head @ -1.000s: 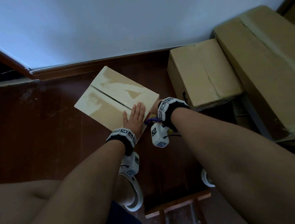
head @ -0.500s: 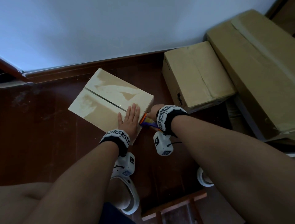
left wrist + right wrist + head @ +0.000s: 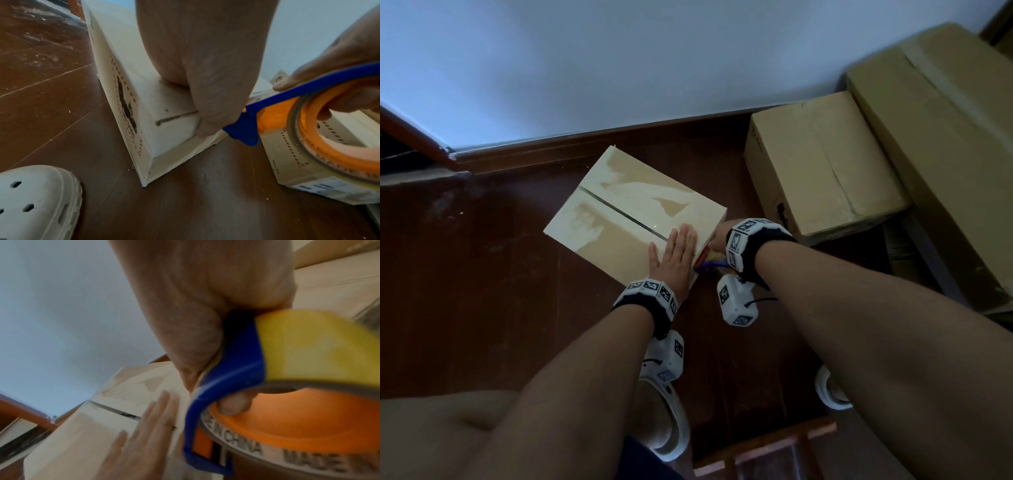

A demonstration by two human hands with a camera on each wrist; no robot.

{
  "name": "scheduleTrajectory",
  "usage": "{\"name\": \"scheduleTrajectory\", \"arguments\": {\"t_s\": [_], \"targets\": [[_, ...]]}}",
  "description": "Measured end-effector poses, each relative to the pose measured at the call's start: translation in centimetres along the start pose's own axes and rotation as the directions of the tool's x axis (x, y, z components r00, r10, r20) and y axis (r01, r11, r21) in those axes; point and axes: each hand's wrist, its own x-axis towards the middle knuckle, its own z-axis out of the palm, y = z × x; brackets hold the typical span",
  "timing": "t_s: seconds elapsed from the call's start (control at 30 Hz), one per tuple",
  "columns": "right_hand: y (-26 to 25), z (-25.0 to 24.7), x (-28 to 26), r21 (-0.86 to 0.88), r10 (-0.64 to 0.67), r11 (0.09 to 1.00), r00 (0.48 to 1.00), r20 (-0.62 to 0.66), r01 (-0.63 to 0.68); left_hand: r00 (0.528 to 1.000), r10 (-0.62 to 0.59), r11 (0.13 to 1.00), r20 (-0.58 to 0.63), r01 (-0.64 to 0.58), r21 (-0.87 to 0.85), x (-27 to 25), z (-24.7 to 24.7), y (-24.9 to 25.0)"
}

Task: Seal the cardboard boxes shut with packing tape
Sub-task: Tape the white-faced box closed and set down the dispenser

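Pale, flat rectangular cardboard box, matte, with glossy patches of clear tape over its top; two top flaps closed, meeting at a dark straight seam that runs the length of the lid; contents not visible. It lies on the dark brown wooden plank floor, near the white wall, its side printed with a dashed line and black marks in the left wrist view. Left hand: flat, fingers straight and together, palm pressed on the near right corner of the box top beside the seam, holding nothing. Right hand: just right of that corner, fingers curled through the core and thumb over the blue plastic handle of a tape dispenser, gripping it. Roll of packing tape: yellowish outer wrap, orange plastic core, grey rim lettered "MADE IN CHINA", held against the box's right edge; the right wrist view is blurred. Right of this, well apart from the pale box: a medium brown corrugated cardboard box, flaps shut, creased along its top; touching its right side, a larger, longer brown cardboard box with a tape strip along its lid. A white perforated foam clog stands on the near floor.
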Motion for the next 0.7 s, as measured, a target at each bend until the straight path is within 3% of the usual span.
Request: {"name": "scheduleTrajectory", "arguments": {"t_s": [0.17, 0.4, 0.57, 0.7], "targets": [[3.2, 2.5, 0.1, 0.08, 0.034, 0.996, 0.998, -0.046, -0.03, 0.999, -0.022, 1.0, -0.044, 0.022, 0.003, 0.0, 0.2, -0.1], [7.9, 6.1, -0.8, 0.194, 0.081, 0.978, 0.997, 0.022, -0.083, 0.999, -0.025, 1.0, -0.028, 0.026, 0.006, 0.1, 0.2, -0.2], [10.2, 6.5, -3.0, 0.224, -0.007, 0.975, 1.0, -0.01, 0.009, 0.999, -0.028, 1.0, 0.041, 0.029, -0.004, -0.4, -1.2, 0.4], [12.0, 7.6, -4.2, 0.29, -0.078, 0.954, 0.997, -0.029, 0.083, 1.0, -0.027, 1.0, 0.013, 0.027, 0.005, -0.1, -0.5, 0.1]]}}
